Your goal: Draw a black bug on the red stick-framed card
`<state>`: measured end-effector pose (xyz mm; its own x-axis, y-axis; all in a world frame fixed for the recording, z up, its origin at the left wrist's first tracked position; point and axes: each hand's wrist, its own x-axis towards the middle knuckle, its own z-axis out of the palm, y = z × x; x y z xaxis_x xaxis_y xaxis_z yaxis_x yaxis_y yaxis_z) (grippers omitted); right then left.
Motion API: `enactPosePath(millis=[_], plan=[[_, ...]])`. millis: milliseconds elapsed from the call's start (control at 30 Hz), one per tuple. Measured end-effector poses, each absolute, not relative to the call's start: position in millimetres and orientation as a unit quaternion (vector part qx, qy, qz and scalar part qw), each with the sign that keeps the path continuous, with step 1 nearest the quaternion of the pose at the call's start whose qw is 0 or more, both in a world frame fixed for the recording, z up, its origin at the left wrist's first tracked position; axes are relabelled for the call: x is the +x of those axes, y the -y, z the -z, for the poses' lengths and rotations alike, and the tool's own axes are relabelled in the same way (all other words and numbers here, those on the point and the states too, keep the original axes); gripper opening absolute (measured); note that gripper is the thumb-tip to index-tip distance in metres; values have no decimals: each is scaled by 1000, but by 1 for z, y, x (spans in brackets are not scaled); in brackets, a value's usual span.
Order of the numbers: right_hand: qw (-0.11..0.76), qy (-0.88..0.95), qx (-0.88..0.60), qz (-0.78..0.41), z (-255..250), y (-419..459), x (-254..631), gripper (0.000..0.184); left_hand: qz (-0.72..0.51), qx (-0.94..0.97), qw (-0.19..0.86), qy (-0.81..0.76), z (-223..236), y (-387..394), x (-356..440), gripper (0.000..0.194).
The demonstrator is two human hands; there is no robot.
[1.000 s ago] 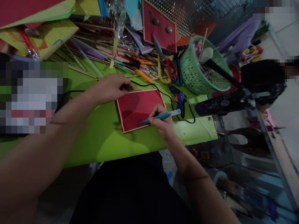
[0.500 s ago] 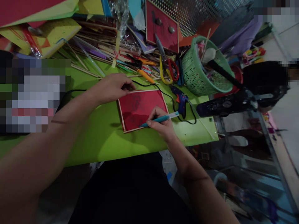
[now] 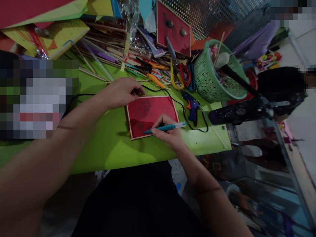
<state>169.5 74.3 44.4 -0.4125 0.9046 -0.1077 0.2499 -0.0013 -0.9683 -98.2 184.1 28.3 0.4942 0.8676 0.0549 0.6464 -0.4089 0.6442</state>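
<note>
A red board with a thin pale wooden frame lies flat on the green table, with faint dark drawn lines on its face. My left hand is at its upper left corner, fingers curled and thumb against the frame; some fingertips are hidden. Between thumb and fingers of my right hand is a teal pen, tilted, its tip close to the lower part of the board. Whether the tip touches is too small to tell. A blue hot glue gun lies just right of the board.
Scissors with yellow and red handles, an orange-handled cutter and wooden sticks crowd behind the board. A green basket stands at right beside a black stand arm. Another red framed board leans behind. The green table ends near me.
My right hand and the pen have shifted slightly left across the lower part of the board. My left hand keeps its place at the corner. The whole view has shifted a little.
</note>
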Motion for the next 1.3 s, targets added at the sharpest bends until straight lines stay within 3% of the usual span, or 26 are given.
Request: enactPosePath(millis=[567,1300], plan=[[264,646,-445,-561,-44,-73,163,37,-173,818,267,-480,-35,-180,-94,46],[270,657,-453,-539,-54,-79,164,25,-171,811,284,-482,-35,-182,-94,46]])
